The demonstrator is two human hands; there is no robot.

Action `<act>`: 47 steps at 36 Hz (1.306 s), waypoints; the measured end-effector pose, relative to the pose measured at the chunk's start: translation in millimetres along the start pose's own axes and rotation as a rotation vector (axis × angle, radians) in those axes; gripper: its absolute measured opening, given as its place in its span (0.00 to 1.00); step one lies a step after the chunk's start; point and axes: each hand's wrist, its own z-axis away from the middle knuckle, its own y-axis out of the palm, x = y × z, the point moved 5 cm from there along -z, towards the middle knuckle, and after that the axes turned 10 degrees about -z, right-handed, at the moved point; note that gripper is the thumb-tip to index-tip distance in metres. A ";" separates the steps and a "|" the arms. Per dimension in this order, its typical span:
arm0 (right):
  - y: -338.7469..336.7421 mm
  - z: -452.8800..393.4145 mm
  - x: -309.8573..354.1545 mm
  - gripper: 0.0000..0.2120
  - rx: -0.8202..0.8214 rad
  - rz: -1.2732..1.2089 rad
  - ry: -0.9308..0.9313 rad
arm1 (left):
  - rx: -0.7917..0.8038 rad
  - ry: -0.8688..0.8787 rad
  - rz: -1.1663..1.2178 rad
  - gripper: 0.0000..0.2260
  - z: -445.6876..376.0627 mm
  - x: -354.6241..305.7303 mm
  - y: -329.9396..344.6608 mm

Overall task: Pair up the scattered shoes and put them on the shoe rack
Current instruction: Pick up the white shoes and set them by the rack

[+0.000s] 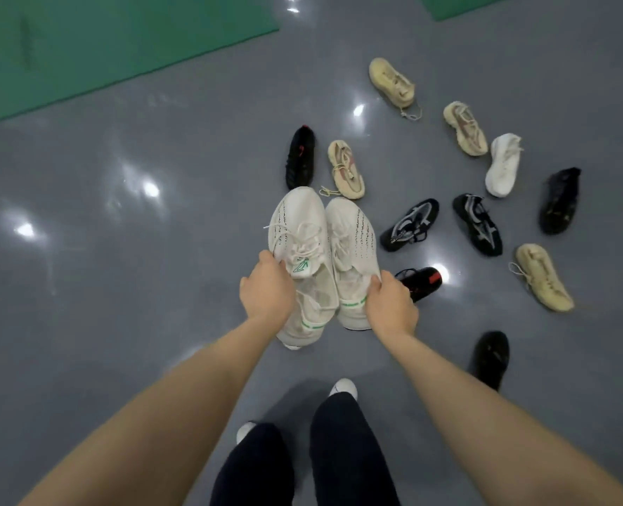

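While both hands grip knit white sneakers | left hand [266, 290] one [299, 264] | right hand [390, 304] other [353, 261]

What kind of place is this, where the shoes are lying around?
Probably a gym or activity hall: a glossy grey floor reflecting ceiling lights, green mats at the far edge, and shoes scattered loose, like the black shoe.
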 end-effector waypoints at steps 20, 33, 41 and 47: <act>-203.8 158.0 -78.3 0.13 -0.368 -0.017 0.551 | 0.105 0.804 -0.237 0.10 154.5 -205.6 -83.8; -220.6 321.0 -145.0 0.11 -0.609 -0.133 0.951 | 0.160 1.340 -0.497 0.11 307.0 -239.3 -57.0; -215.2 453.1 -206.7 0.12 -0.722 -0.345 1.204 | 0.279 1.606 -0.569 0.12 450.7 -232.1 -1.0; -207.8 548.8 -258.8 0.13 -0.838 -0.493 1.332 | 0.373 1.748 -0.568 0.13 568.3 -215.9 33.6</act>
